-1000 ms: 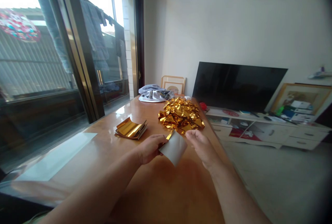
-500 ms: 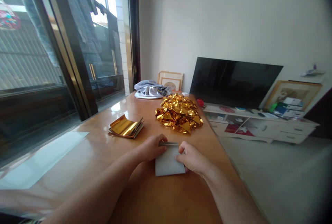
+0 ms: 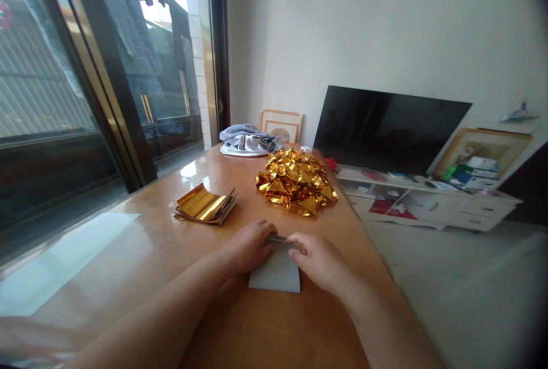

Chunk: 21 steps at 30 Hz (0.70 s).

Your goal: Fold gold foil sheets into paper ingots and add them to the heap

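Note:
A sheet of paper (image 3: 275, 275), pale grey on the side facing up, lies on the wooden table in front of me. Its far edge is curled or folded over. My left hand (image 3: 256, 245) pinches the far left corner between thumb and fingers. At the far right corner, my right hand (image 3: 314, 256) grips the same sheet, thumb on the near side. Left of the hands rests a stack of shiny gold foil paper (image 3: 203, 205), its edges bent upward. Beyond them rises a heap of folded gold foil pieces (image 3: 297, 181).
Folded grey cloth (image 3: 244, 142) lies at the table's far end, beside framed pictures (image 3: 280, 124). The table's right edge runs close to my right arm. A large television (image 3: 389, 132) stands on a white cabinet (image 3: 445, 203). Sliding glass doors (image 3: 89, 72) are at the left.
My right hand has shifted from the sheet's right side up to its far right corner. The paper has slid slightly left, and the camera view has tilted down a little.

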{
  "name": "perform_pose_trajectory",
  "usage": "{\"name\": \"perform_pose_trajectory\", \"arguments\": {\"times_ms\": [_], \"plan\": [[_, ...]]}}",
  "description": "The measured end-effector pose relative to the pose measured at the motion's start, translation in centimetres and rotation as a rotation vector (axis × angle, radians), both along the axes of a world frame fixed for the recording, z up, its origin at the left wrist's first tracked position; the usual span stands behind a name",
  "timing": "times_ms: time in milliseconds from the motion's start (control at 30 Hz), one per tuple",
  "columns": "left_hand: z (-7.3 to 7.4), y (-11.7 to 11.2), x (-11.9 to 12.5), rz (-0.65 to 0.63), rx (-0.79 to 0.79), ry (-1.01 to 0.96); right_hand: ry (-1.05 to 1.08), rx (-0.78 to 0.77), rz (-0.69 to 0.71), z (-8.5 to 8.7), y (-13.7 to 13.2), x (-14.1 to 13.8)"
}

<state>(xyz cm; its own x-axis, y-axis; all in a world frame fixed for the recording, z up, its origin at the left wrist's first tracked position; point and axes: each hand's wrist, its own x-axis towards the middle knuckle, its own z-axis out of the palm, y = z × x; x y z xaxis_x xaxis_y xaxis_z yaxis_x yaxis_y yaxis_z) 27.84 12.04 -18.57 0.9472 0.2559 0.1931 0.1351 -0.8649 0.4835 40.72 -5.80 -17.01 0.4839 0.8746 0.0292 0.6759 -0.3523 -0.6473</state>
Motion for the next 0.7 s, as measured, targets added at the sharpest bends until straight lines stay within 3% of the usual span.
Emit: {"name": "perform_pose_trajectory", "arguments": {"times_ms": [200,400,700], "plan": [[0.8,-0.3,-0.4,-0.012,0.086,0.019,-0.068,-0.045,0.011,0.1,0.1,-0.4],[2.5,-0.7,-1.3,0.013,0.200,-0.056,-0.118,-0.080,0.027,0.1,0.0,-0.6],[3.8,-1.6,-2.3,-0.154,0.202,0.058,-0.112,-0.076,0.046,0.2,-0.3,-0.5]]}}
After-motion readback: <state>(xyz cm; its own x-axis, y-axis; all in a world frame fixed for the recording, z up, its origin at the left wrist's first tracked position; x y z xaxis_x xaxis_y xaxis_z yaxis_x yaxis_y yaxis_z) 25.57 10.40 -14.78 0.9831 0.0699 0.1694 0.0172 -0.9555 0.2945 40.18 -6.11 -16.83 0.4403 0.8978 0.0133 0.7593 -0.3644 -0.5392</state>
